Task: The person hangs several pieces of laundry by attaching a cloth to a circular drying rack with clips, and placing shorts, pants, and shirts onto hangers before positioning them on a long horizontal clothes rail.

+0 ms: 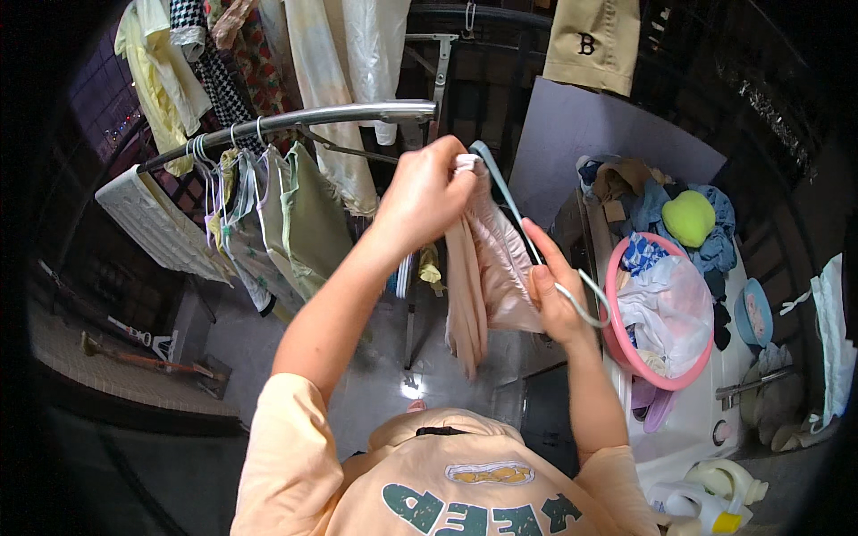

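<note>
A light pink garment (499, 268) with a gathered edge hangs between my hands. My left hand (429, 194) is closed on its upper end. My right hand (553, 288) grips a pale blue-green clothes hanger (499, 177) lower down, its thumb and fingers also against the garment's edge. The hanger's hook (593, 305) curves out to the right of my right hand, near a pink basin. The hanger's other end reaches up beside my left hand. How far the hanger lies inside the garment is partly hidden.
A metal rail (322, 115) at the left bears clothes on hangers (308, 214). At the right, a pink basin (610, 335) with laundry stands on a white sink (690, 429), near a blue bowl (754, 311), heaped clothes (647, 201) and detergent bottles (704, 502).
</note>
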`<state>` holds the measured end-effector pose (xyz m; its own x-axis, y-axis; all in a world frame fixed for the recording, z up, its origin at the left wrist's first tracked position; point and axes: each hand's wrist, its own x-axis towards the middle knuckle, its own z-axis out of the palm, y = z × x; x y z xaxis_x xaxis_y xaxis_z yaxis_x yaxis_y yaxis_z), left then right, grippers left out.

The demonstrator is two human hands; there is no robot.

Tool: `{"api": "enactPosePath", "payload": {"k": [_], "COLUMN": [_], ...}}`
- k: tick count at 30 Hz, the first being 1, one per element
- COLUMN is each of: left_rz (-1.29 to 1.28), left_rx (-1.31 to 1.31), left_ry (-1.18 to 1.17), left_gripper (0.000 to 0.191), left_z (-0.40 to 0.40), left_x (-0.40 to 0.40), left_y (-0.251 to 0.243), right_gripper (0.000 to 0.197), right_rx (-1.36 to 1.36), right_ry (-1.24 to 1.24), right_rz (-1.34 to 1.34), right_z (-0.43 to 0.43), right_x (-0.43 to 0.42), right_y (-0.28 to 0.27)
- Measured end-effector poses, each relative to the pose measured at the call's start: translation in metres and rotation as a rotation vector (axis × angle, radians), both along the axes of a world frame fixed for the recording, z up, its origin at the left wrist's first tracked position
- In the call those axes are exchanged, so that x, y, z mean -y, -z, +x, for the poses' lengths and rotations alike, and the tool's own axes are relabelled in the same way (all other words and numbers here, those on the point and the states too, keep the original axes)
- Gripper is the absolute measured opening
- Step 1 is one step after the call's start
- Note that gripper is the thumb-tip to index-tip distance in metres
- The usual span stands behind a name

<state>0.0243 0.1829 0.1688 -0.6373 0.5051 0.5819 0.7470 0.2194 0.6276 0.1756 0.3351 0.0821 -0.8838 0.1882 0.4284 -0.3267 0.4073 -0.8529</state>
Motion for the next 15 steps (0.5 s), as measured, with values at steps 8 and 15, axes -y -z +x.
{"api": "enactPosePath", "payload": {"k": [8, 15], "left_rz": [-0.249, -0.235], "left_rx": [-0.253, -0.148], "left_ry": [-0.258, -0.160], "left_gripper": [0.018, 0.021], "left_z": [-0.052, -0.053], "left_x": [0.009, 0.004], "left_y": [0.016, -0.001], "right_gripper": [0.033, 0.032], "right_rx": [0.255, 0.353], "right_ry": [-0.150, -0.116], "right_rz": [0.208, 0.288], "right_z": [-0.012, -0.029], "right_x": [-0.019, -0.013], "right_y": [-0.098, -0.140]}}
